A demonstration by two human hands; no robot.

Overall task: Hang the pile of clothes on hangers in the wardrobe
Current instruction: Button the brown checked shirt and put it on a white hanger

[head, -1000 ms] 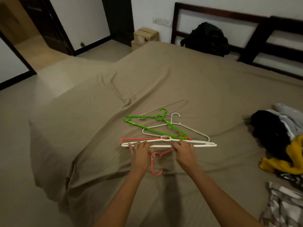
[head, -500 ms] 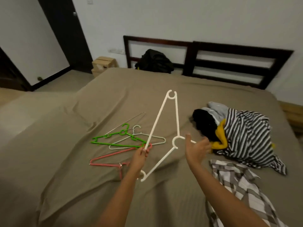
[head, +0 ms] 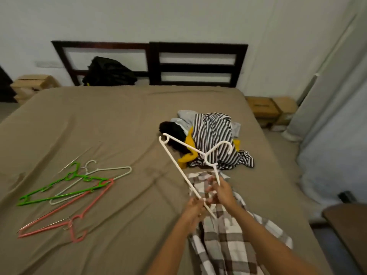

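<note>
A white hanger (head: 178,167) was held up over the bed (head: 119,120) by both hands. The low end of its long bar was wrapped by the left hand (head: 195,207), so that grip was clamped on the hanger. The right hand (head: 220,192) was seen just beside it, and its grip was clamped on the end of a short arm of the same hanger. The fingers were blurred. The hanger's hook was seen in front of the pile of clothes (head: 212,135). The pile was heaped on the right part of the bed, with a striped top over black, yellow and grey things. A checked shirt (head: 228,245) was spread on the bed right under the hands. Loose hangers (head: 87,178), green, pink and pale, were laid on the left part of the bed, well apart from the pile. A black bag (head: 109,72) was leaned on the dark headboard (head: 198,48).
</note>
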